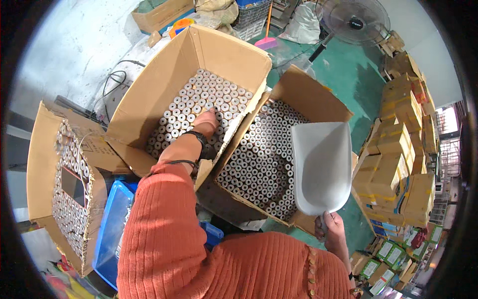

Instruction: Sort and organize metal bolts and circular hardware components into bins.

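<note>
My left hand [207, 121] reaches down into a large cardboard box [149, 82], onto upright small white cylinders with dark centre holes [191, 102]. Its fingers look curled together at the cylinder tops; what they hold, if anything, is hidden. My right hand [331, 226] grips the short handle of a grey plastic scoop [323, 167]. The scoop's pan appears to hold nothing. It hangs over the right side of a second cardboard box [301, 89], which is packed with similar cylinders [259, 159].
At left stands another carton [42, 164] of cylinders, beside a blue plastic bin [110, 234]. A floor fan [353, 22] and a pink broom [266, 43] are at the back. Stacked cartons [391, 174] line the right side. A black cable [115, 77] lies at the upper left.
</note>
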A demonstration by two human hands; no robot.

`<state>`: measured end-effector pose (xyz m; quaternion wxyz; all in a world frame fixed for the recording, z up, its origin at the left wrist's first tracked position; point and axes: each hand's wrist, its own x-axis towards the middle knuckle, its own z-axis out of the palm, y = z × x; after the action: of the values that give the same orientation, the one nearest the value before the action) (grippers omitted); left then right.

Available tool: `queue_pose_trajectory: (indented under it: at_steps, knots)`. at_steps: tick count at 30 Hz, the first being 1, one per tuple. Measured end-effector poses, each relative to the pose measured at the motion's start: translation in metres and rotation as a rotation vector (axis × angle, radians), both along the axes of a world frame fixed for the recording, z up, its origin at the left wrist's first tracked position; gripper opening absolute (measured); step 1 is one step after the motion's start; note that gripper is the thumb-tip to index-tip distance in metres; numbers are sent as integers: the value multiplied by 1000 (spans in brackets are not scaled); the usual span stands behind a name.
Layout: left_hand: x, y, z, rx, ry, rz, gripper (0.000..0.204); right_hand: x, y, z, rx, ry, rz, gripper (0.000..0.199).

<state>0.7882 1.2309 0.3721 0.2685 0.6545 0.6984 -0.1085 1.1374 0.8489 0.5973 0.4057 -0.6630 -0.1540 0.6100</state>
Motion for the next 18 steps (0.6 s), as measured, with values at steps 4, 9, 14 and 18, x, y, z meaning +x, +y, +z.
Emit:
queue_pose_trajectory:
  at_steps: [4,9,14,18]
  knots:
    - [-15,-10,-5,118,-13,-106,55,-5,3,6,-66,-58,-2,28]
    - [-14,-10,8,10,68,-137,40,-1,-2,4,-25,-54,0,27]
    - [10,-8,37,19,51,-233,34,0,0,7,-41,-68,-45,24]
    - [-93,63,73,21,-62,-67,41,-8,15,14,-7,-36,73,20]
